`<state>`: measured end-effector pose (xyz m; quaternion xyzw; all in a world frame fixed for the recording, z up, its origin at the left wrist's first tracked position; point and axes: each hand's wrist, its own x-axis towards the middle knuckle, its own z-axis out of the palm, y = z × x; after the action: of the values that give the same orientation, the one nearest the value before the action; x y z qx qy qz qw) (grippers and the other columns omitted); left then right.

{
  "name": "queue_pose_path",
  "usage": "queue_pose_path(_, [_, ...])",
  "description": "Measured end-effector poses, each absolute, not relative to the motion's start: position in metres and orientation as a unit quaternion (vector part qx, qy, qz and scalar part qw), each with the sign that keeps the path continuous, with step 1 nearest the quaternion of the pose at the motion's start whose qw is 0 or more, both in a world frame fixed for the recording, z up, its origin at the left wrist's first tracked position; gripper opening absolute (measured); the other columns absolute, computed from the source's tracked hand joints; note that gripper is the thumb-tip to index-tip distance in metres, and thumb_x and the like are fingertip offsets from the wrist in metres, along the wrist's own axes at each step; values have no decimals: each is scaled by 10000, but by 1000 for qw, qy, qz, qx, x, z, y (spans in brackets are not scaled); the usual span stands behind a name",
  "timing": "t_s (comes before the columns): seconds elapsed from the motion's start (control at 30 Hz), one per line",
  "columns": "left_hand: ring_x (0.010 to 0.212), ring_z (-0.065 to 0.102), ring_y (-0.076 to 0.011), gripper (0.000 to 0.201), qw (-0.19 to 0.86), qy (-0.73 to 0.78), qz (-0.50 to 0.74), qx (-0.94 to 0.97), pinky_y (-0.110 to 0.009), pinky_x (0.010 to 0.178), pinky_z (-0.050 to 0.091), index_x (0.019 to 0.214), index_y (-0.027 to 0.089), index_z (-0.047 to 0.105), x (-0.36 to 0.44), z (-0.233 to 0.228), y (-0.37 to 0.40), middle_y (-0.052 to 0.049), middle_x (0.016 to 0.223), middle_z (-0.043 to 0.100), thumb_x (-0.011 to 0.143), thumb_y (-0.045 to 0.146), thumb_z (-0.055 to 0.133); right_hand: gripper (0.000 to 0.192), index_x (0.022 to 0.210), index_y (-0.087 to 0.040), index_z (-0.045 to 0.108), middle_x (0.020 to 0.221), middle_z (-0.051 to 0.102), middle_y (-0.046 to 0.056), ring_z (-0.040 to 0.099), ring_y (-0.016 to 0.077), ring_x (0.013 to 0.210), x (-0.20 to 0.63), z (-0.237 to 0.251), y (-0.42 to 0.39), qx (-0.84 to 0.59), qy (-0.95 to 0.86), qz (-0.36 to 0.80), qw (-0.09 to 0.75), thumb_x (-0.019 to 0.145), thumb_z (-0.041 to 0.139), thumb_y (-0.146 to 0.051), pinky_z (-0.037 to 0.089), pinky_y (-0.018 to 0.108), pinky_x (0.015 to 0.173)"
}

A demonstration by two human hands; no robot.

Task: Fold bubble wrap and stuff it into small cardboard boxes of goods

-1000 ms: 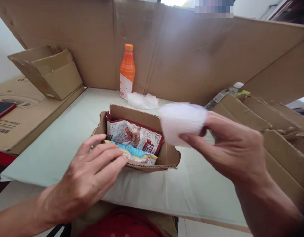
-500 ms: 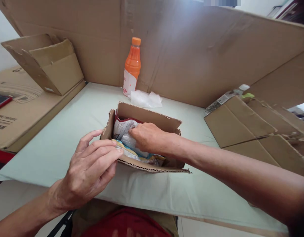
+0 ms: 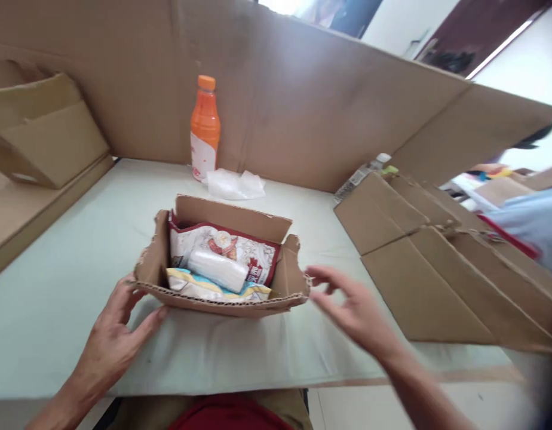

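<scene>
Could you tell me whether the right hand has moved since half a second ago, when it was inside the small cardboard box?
Yes. The right hand has come out of the cardboard box and is now open beside its right wall, leaving the white packet inside.

Two hands show, a left hand and a right hand; one small open cardboard box sits on the one counter; inside it lie three packets: one red-edged snack bag, one white wrapped roll and one blue-and-yellow packet; one orange drink bottle stands at the back, with one crumpled clear plastic bag beside it; one clear bottle lies behind the flattened cardboard pieces, whose number cannot be told; one folded carton sits at far left.
</scene>
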<state>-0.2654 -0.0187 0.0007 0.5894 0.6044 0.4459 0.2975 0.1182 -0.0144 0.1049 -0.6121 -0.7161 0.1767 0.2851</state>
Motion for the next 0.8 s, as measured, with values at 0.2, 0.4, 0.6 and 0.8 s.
queue_pose_path(0.2, [1167, 666, -352, 588, 392, 590, 457, 538, -573, 1033, 568, 1311, 378, 591, -258, -9, -4, -19, 1226, 699, 774, 565, 740, 563, 1372, -196, 543, 1300, 658, 137, 633, 278, 1134, 71, 26, -16, -537, -729, 282, 316, 856, 692, -366, 529, 420, 952])
queue_pose_path(0.4, [1165, 651, -314, 557, 433, 537, 449, 567, -485, 1016, 559, 1202, 215, 597, -207, 7, 33, -83, 1192, 701, 772, 543, 732, 529, 1336, -195, 543, 1169, 681, 105, 640, 223, 921, 97, 32, -18, -610, -662, 275, 339, 848, 679, -345, 536, 344, 752])
queue_pose_path(0.6, [1215, 620, -285, 589, 522, 401, 407, 633, -410, 980, 543, 1283, 189, 587, -105, 6, 93, -112, 1293, 680, 783, 479, 700, 482, 1189, -172, 609, 1079, 703, 103, 638, 234, 881, 165, 17, -47, -702, -557, 188, 403, 816, 686, -468, 537, 380, 786])
queue_pose_path(0.8, [1023, 656, -269, 595, 483, 475, 396, 620, -420, 923, 516, 1253, 164, 593, 9, -14, 170, -108, 1092, 688, 712, 357, 749, 649, 1363, -170, 519, 1315, 615, 161, 647, 245, 1036, 215, -13, -21, -687, -475, 129, 535, 812, 711, -454, 558, 402, 856])
